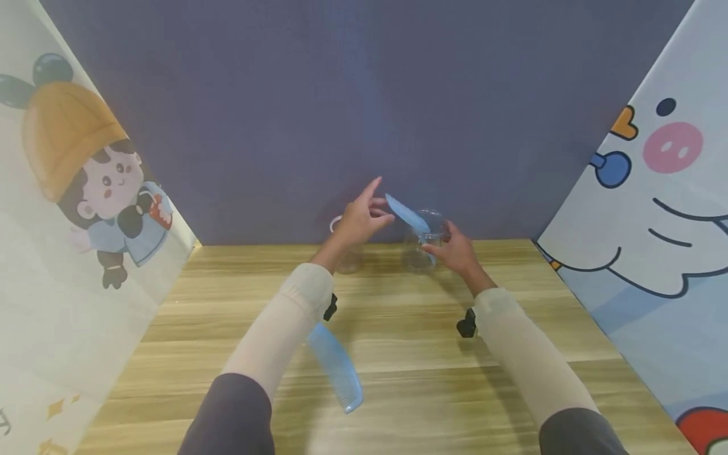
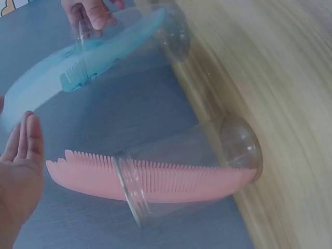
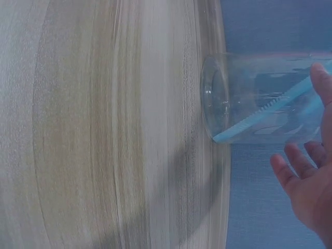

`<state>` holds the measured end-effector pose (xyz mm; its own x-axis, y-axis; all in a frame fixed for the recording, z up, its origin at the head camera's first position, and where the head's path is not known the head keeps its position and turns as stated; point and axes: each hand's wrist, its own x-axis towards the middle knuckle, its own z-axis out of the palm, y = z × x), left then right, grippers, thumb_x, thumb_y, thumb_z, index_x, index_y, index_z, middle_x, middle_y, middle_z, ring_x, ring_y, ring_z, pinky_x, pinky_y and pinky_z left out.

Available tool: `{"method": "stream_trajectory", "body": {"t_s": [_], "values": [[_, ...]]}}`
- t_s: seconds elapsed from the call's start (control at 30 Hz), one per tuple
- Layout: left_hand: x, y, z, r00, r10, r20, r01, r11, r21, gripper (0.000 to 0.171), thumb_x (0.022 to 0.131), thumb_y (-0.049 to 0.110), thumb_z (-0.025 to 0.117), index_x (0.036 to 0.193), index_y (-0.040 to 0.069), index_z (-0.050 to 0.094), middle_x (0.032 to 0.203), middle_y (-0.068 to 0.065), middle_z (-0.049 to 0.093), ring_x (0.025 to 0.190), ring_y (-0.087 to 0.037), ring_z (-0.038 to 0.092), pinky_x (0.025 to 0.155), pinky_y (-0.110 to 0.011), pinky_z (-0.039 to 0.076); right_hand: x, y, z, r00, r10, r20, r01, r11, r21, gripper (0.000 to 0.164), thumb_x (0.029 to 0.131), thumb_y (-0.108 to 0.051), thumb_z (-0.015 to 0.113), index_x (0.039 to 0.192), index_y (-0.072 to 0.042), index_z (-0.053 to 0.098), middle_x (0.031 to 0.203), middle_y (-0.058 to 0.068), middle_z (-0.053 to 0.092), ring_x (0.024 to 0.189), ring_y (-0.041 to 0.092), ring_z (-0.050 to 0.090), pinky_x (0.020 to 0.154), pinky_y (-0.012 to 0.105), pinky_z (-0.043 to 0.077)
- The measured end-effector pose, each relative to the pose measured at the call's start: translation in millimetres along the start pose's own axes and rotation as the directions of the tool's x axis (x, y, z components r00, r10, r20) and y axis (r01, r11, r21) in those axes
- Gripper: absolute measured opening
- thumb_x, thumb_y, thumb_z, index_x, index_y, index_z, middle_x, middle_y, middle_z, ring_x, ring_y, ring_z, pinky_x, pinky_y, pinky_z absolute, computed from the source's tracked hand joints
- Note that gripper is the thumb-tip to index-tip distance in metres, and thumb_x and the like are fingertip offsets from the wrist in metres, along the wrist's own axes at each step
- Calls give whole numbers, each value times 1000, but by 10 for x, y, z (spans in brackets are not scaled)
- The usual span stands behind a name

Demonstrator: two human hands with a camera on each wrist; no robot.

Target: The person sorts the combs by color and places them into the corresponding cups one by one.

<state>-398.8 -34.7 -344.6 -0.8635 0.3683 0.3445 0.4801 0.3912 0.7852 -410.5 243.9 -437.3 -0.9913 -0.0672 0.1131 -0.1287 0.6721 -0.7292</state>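
My right hand (image 1: pixel 455 249) grips a clear cup (image 1: pixel 419 253) near its rim, thumb on one side and fingers curving round the other. A blue comb (image 1: pixel 406 213) leans inside that cup, its upper end sticking out to the left. Close to this upper end is my left hand (image 1: pixel 364 218), fingers extended and holding nothing. In the left wrist view its fingertips (image 2: pixel 27 122) overlap the edge of the blue comb (image 2: pixel 39 85). Below them, a second clear cup (image 2: pixel 181 150) holds a pink comb (image 2: pixel 155 179), teeth facing up in this view; the left hand partly hides it from the head view.
Another blue comb (image 1: pixel 337 366) lies on the wood-grain table (image 1: pixel 409 379), nearer me, beside the left forearm. Both cups stand at the table's back edge, close to a dark grey-blue panel (image 1: pixel 364 95). Printed side panels (image 1: pixel 654 208) flank the table.
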Motion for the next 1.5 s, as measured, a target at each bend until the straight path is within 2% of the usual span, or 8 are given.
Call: {"method": "stream_trajectory", "body": {"t_s": [0.1, 0.2, 0.4, 0.5, 0.9, 1.07, 1.3, 1.5], "values": [[16, -2, -18, 998, 41, 57, -40, 999, -23, 90, 94, 15, 74, 164, 19, 17, 153, -16, 52, 124, -33, 65, 104, -43, 56, 16, -5, 1, 1000, -7, -6, 7, 1000, 4, 104, 89, -42, 78, 162, -1, 16, 161, 26, 35, 141, 45, 46, 111, 59, 47], [4, -8, -42, 992, 79, 95, -82, 996, 27, 84, 94, 13, 73, 163, 16, 25, 156, -17, 48, 127, -38, 62, 110, -47, 52, 20, -7, -3, 1000, -5, -7, 5, 1000, 20, 106, 87, -45, 79, 162, -2, 16, 161, 26, 35, 141, 45, 46, 112, 59, 46], [-137, -51, -124, 982, 59, 178, -78, 992, 103, 72, 96, 13, 70, 159, 15, 35, 157, -16, 45, 127, -37, 62, 111, -46, 51, -6, 13, -9, 1000, 1, -2, -1, 1000, 26, 113, 85, -52, 79, 163, -5, 13, 163, 23, 32, 143, 44, 44, 113, 59, 45], [-226, -121, -185, 977, 33, 213, -62, 989, 134, 66, 97, 15, 70, 157, 17, 41, 156, -13, 48, 127, -35, 62, 111, -48, 51, -9, 29, 0, 1000, -2, -3, 2, 1000, 31, 109, 88, -47, 78, 163, -5, 13, 164, 24, 31, 143, 44, 43, 113, 59, 45], [-873, -517, -579, 976, -7, 219, -21, 992, 124, 63, 93, 10, 73, 151, 5, 48, 147, -22, 56, 124, -43, 63, 99, -45, 59, -39, 17, 33, 1000, 0, 10, -1, 999, 35, 103, 91, -38, 77, 163, -3, 12, 161, 27, 35, 140, 44, 46, 110, 60, 47], [-1040, -646, -751, 974, -43, 220, 17, 993, 120, 64, 93, 12, 74, 151, 5, 47, 150, -20, 54, 126, -39, 61, 105, -48, 55, -21, 5, -21, 1000, 6, 4, -6, 1000, 31, 103, 92, -38, 76, 163, -3, 11, 160, 28, 36, 141, 45, 45, 112, 61, 45], [-1254, -751, -826, 924, -115, 366, 67, 988, 141, 67, 91, 23, 78, 150, 8, 50, 151, -17, 54, 130, -38, 60, 108, -50, 52, -14, -5, -27, 1000, 9, 2, -9, 1000, 12, 103, 91, -38, 76, 162, -1, 11, 159, 29, 37, 141, 46, 46, 112, 60, 45], [-1414, -799, -749, 882, -108, 459, -8, 970, 244, 72, 82, 29, 83, 145, 6, 57, 144, -16, 61, 130, -36, 61, 110, -50, 50, -28, 2, -19, 1000, 12, 7, -13, 1000, 26, 101, 91, -38, 76, 162, -3, 14, 159, 28, 37, 141, 45, 45, 111, 61, 46]]}}
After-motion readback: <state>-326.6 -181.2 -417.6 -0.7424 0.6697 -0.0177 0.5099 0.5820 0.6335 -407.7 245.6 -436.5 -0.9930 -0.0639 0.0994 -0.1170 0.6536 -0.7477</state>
